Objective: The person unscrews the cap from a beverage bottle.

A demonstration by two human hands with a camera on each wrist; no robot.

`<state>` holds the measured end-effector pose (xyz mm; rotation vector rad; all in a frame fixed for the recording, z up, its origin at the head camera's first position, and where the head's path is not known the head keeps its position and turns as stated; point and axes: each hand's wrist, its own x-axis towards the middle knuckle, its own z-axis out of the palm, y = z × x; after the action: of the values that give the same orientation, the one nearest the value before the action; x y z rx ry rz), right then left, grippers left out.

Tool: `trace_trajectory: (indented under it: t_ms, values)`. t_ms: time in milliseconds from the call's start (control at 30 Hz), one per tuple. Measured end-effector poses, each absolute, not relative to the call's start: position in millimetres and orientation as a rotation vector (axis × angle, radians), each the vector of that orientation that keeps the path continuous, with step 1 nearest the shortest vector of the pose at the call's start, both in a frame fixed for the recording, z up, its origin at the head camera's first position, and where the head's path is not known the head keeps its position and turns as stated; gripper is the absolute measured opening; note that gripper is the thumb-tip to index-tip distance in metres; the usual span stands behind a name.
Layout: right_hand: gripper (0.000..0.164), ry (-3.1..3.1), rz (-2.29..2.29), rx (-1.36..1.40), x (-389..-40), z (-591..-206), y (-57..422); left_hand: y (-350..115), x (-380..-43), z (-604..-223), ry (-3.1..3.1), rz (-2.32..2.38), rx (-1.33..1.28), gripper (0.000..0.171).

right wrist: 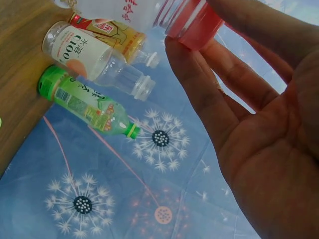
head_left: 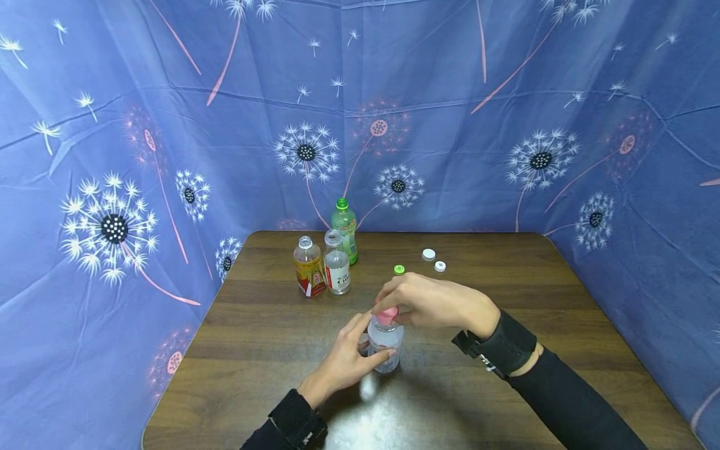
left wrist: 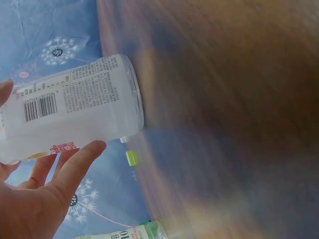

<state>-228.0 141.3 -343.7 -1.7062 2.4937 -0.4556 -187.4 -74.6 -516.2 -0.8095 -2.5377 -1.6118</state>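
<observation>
A clear bottle with a whitish look and a printed label [head_left: 385, 342] stands upright near the middle of the table. Its wide pink cap [right wrist: 199, 25] is on the neck. My left hand [head_left: 344, 359] holds the bottle's body from the left, thumb on the near side and fingers reaching round behind. In the left wrist view, a barcode and small print show on the bottle [left wrist: 75, 107] between the fingers and thumb. From above and the right, my right hand [head_left: 433, 301] grips the pink cap between thumb and fingers, partly covering it in the head view.
Left of centre at the back stand three uncapped bottles: a red-and-yellow labelled one [head_left: 310, 269], a clear one [head_left: 337, 265] and a green one [head_left: 345, 228]. Two white caps [head_left: 429, 254] and a green cap [head_left: 399, 270] lie behind my right hand. A blue dandelion cloth [head_left: 450, 156] hangs behind the wooden table [head_left: 253, 350].
</observation>
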Motion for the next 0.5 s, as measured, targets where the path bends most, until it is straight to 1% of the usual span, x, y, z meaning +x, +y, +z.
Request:
trace_trajectory:
  t_ms: [233, 400, 500]
  values:
    - [0.021, 2.541, -0.339, -1.730, -228.0, -341.4, 136.8, -73.5, -186.5, -515.7, -2.532, -1.607, -0.805, 0.077]
    - [0.014, 2.632, -0.225, -1.699, -222.9, -342.4, 134.3, -73.4, -186.0, -516.0, -2.531, -1.595, -0.794, 0.079]
    - [0.014, 2.695, -0.171, -1.713, -219.7, -344.0, 133.7, -73.9, -185.6, -516.0, -2.535, -1.596, -0.778, 0.081]
